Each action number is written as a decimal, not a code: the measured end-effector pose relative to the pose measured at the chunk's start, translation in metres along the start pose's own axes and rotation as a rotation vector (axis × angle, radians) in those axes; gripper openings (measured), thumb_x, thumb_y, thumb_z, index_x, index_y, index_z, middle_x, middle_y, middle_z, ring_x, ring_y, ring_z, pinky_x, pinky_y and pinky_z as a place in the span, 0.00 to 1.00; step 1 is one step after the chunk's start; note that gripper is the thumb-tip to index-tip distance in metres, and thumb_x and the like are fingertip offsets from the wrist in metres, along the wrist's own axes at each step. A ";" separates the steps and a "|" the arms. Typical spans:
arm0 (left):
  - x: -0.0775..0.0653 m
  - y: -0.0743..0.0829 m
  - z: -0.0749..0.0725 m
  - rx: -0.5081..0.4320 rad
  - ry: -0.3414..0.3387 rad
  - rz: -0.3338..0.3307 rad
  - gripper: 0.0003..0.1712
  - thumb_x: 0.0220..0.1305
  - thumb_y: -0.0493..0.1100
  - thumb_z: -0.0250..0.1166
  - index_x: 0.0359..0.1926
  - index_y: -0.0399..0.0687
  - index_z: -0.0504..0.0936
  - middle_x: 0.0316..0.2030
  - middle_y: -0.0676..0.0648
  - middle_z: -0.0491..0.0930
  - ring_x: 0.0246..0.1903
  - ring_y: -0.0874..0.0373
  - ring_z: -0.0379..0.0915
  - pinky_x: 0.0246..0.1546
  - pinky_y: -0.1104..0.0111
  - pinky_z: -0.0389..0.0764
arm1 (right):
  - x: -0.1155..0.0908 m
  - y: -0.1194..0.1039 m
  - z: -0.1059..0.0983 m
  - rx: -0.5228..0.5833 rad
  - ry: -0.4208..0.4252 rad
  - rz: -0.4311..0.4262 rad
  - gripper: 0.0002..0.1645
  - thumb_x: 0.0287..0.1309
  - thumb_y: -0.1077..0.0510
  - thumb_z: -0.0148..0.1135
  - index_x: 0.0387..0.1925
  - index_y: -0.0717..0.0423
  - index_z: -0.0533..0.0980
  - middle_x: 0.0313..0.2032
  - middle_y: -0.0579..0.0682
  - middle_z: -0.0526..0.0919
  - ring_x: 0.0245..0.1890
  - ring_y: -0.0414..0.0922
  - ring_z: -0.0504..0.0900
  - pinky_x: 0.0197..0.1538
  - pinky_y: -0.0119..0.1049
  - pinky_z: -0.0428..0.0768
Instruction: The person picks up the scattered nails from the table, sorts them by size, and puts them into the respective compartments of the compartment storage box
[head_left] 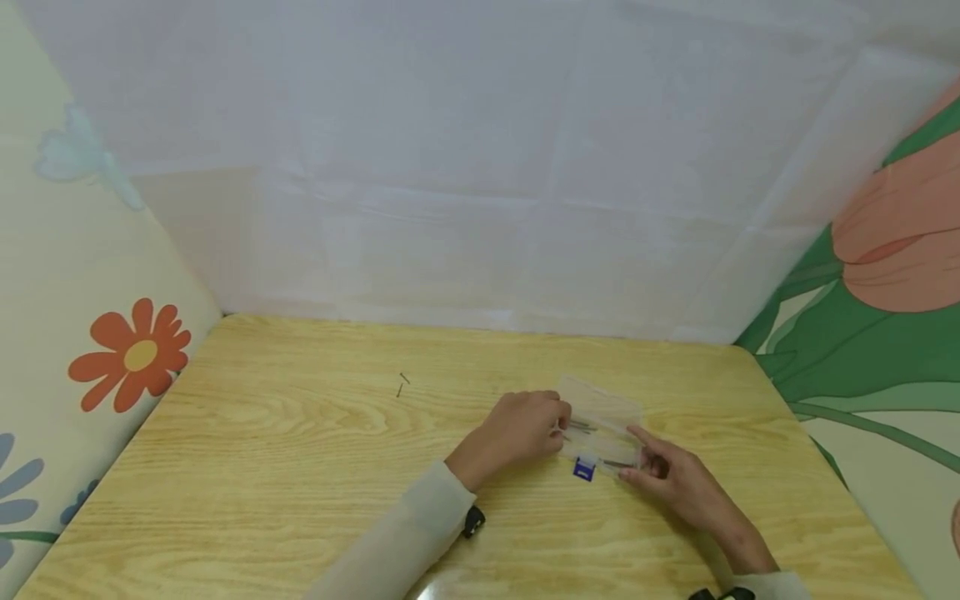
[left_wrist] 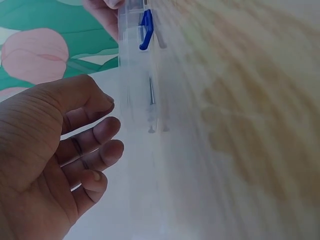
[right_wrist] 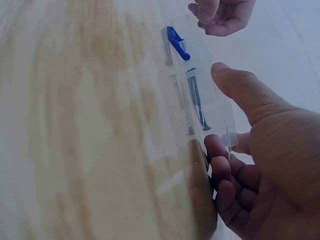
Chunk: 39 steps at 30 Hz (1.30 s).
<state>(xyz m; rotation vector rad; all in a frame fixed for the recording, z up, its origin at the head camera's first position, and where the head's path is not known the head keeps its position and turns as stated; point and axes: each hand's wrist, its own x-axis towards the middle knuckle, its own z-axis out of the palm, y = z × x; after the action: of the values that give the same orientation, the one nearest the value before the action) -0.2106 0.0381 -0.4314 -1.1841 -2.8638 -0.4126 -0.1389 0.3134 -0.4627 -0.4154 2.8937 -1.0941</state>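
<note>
A clear plastic box (head_left: 630,450) with a blue latch (head_left: 584,468) lies on the table, its clear lid (head_left: 600,400) raised at the back. Long metal screws (right_wrist: 199,100) show through its wall. My right hand (head_left: 678,483) grips the box's right end between thumb and fingers. At the left end, my left hand (head_left: 521,429) is over the box with loosely bent fingers. Its fingertips (left_wrist: 112,127) look close to the clear wall in the left wrist view, with nothing visible between them. Whether they touch the box is unclear.
Two small dark screws (head_left: 405,379) lie on the wood-grain table (head_left: 300,483), left of the hands. A white cloth (head_left: 450,167) hangs behind the table. Floral panels (head_left: 885,333) stand at both sides.
</note>
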 end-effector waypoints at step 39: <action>-0.095 -0.105 -0.049 -0.071 0.040 -0.319 0.06 0.66 0.45 0.69 0.42 0.51 0.85 0.36 0.53 0.79 0.28 0.60 0.72 0.23 0.65 0.72 | 0.000 0.001 0.000 0.003 -0.006 -0.029 0.45 0.59 0.54 0.76 0.71 0.69 0.67 0.32 0.42 0.76 0.30 0.36 0.73 0.33 0.33 0.76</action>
<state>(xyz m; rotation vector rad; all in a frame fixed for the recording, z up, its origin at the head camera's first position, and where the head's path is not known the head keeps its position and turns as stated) -0.2197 -0.1112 -0.4198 -0.7139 -3.0292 -0.5417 -0.1393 0.3141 -0.4640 -0.4615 2.8896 -1.0993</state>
